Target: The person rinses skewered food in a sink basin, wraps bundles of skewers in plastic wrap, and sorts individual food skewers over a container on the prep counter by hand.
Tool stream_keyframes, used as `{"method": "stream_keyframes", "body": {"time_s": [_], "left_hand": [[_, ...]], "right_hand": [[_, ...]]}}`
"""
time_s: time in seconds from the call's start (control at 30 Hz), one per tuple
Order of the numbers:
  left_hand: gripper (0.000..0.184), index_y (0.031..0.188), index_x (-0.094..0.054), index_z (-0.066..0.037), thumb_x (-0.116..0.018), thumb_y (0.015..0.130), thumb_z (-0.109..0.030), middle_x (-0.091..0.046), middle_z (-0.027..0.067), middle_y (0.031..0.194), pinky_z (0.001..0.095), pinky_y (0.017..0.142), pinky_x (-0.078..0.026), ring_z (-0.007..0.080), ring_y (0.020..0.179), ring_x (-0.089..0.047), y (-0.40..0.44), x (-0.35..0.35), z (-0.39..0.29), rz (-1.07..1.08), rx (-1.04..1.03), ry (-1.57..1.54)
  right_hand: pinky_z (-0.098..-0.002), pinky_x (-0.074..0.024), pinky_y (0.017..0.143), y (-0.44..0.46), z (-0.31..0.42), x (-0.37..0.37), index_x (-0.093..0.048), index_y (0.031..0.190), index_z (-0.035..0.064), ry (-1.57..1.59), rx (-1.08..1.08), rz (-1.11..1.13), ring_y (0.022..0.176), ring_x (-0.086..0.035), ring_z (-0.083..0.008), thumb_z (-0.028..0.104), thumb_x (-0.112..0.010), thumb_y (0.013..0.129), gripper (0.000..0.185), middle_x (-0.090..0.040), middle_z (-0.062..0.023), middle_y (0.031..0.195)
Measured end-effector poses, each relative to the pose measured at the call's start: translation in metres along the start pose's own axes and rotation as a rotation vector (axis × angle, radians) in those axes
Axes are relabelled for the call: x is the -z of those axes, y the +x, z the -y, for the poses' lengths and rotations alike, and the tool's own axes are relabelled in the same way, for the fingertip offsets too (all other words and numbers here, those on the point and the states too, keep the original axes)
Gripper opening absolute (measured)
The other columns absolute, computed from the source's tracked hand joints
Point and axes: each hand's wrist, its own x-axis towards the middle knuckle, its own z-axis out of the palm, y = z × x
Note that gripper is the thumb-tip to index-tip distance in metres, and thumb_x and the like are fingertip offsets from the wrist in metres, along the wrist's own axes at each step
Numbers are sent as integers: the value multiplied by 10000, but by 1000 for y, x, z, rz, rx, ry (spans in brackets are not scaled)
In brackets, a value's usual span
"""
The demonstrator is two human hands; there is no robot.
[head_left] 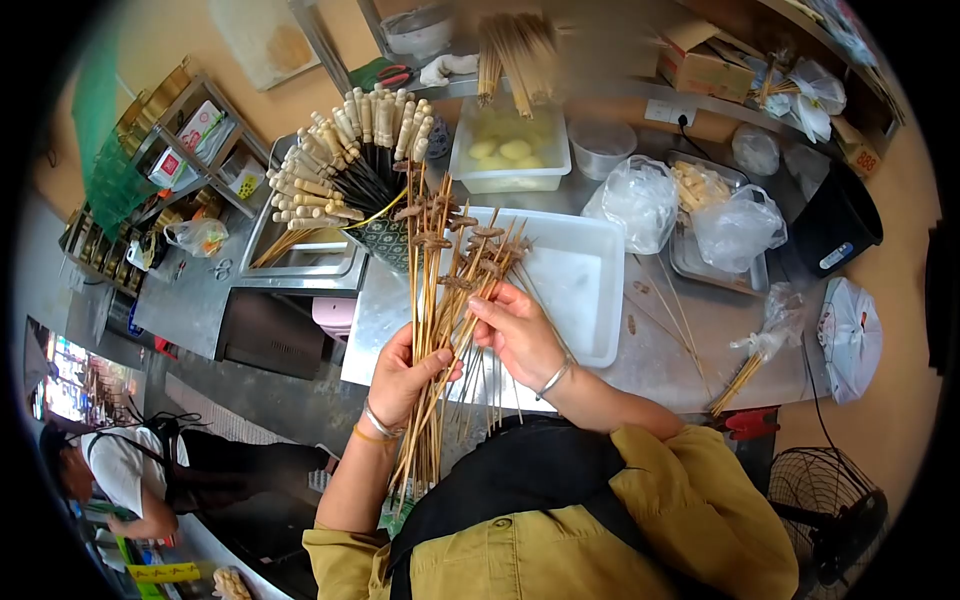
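Note:
My left hand (402,378) is wrapped round a bundle of long bamboo skewers (420,310), held upright and slightly fanned. Brown, meat-like pieces (432,241) are threaded near the upper ends of many of them. At the right side of the bundle, my right hand (522,332) has its thumb and fingers closed on some skewers. Those lean to the right over the edge of a white plastic tray (617,300), and more brown pieces (485,262) show at their tops. The lower ends hang down in front of my apron.
Wooden-handled black sticks (375,125) crowd a patterned container at the left. Behind the tray stand a tub of pale yellow pieces in liquid (512,150) and plastic bags (640,203). Loose skewers (685,325) lie at the right. A fan (830,510) and a person (130,465) are nearby.

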Motion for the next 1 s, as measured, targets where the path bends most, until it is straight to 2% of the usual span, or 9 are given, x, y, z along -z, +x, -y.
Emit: {"method": "stream_keyframes", "body": {"time_s": [0.13,0.2,0.3,0.4,0.7,0.93,1.0], "left_hand": [[293,1081,-500,7,-601,806,16,-593,75,875,268,632,-526,169,711,-611,1,5,4,6,-9,60],[295,1078,-506,5,-608,802,17,-605,75,877,262,625,-511,165,699,-606,1,6,5,49,-29,54],[297,1076,-512,3,-619,799,5,-607,67,861,257,619,-491,157,691,-597,0,0,1,-18,-8,80],[293,1076,-517,-2,-624,803,-11,-609,65,851,253,619,-478,149,684,-590,3,7,6,36,-18,83],[288,1078,-522,-6,-631,816,-52,-611,71,873,247,628,-512,149,707,-608,1,3,1,25,69,26],[287,1081,-529,-6,-632,818,-54,-611,61,886,249,644,-529,140,731,-619,3,2,5,27,44,-8],[283,1078,-527,-14,-638,820,-54,-598,30,847,214,612,-467,114,699,-598,4,2,5,38,41,51]], "right_hand": [[-186,-387,517,-1,2,5,-521,846,79,67,13,-24,562,-478,-52,140,-614,864,112,-514,22,695],[-179,-382,521,2,7,10,-529,854,81,81,94,-29,558,-466,-46,144,-615,865,107,-506,28,691],[-167,-372,497,-1,3,9,-537,871,80,20,26,-3,547,-455,-37,175,-633,856,135,-501,34,688],[-167,-368,472,-6,-3,4,-541,882,74,-53,-39,41,537,-455,-34,199,-649,845,169,-504,41,696],[-176,-393,486,-4,-6,5,-543,905,74,-88,-53,40,544,-473,-34,162,-640,849,142,-519,40,690],[-172,-393,473,-7,-2,3,-546,918,86,-74,-39,70,544,-482,-30,145,-628,855,119,-521,37,700],[-176,-394,469,-5,-1,4,-546,927,84,-87,-47,105,543,-485,-33,154,-633,854,133,-523,34,713]]}}
